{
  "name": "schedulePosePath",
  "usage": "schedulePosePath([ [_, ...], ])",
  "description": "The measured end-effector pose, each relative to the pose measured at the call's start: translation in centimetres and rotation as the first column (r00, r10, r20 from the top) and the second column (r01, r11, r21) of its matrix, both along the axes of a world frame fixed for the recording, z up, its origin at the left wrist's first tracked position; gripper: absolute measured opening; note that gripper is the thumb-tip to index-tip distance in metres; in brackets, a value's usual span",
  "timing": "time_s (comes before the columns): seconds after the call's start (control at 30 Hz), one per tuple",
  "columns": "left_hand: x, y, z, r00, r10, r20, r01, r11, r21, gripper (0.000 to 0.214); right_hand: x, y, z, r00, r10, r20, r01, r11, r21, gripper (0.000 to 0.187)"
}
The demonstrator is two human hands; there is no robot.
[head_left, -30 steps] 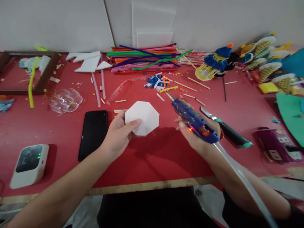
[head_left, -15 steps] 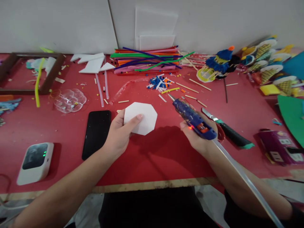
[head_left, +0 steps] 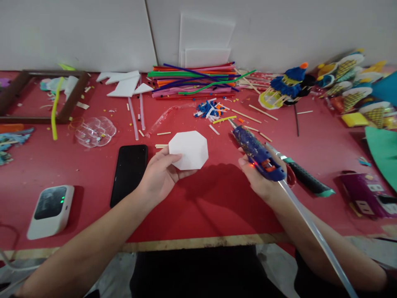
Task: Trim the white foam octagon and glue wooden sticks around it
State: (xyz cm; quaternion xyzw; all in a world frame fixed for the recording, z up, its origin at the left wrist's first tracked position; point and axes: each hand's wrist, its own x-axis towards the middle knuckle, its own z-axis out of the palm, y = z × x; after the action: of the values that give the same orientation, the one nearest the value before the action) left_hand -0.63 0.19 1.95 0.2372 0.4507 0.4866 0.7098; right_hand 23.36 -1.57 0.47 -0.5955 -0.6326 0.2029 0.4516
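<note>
A black phone [head_left: 129, 171] lies on the red tabletop [head_left: 201, 207]. Just right of it, the left hand [head_left: 159, 176] pinches a white octagon [head_left: 190, 150] between thumb and fingers above the tabletop. The right hand [head_left: 263, 180] grips a blue glue gun [head_left: 256, 154], fingers wrapped, nozzle pointing up-left.

A red-topped bench [head_left: 211, 207] fills the view, its near edge trimmed with a pale wooden strip [head_left: 192, 242]. Along the far edge rises a plain white wall [head_left: 77, 33] (split by one dark vertical seam [head_left: 150, 37]). The light is soft and even, casting faint shadows on the red top.
</note>
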Motion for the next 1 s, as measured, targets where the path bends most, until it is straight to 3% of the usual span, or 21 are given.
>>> schedulePosePath([
  [0.23,-0.1,0.1,0.1,0.999,0.041,-0.017,-0.041,0.998,-0.042,0.034,0.0,-0.1,0.1,1.0,-0.017,0.02,0.017,0.999,-0.048,0.015],
  [0.4,0.2,-0.2,0.1,0.993,0.024,-0.116,-0.023,1.0,0.009,0.044,0.1,-0.2,0.3,1.0,-0.015,0.024,0.015,1.0,-0.009,0.017],
  [0.53,0.2,-0.3,0.1,0.987,0.06,-0.148,-0.06,0.998,0.004,0.049,0.2,-0.3,0.1,0.998,-0.002,0.055,0.005,0.999,-0.049,0.017],
  [0.73,0.4,-0.4,0.1,0.987,0.098,-0.131,-0.095,0.995,0.036,0.052,0.4,0.3,-0.1,0.997,0.08,0.021,-0.079,0.997,-0.022,0.016],
  [0.9,0.4,-0.3,0.1,0.98,0.134,-0.149,-0.13,0.991,0.039,0.05,3.0,1.5,1.5,0.97,0.242,-0.029,-0.243,0.968,-0.065,0.031],
  [1.0,0.2,0.0,-0.2,0.975,0.114,-0.191,-0.102,0.992,0.069,0.048,6.1,2.1,3.4,0.993,0.11,0.047,-0.108,0.994,-0.034,0.019],
])
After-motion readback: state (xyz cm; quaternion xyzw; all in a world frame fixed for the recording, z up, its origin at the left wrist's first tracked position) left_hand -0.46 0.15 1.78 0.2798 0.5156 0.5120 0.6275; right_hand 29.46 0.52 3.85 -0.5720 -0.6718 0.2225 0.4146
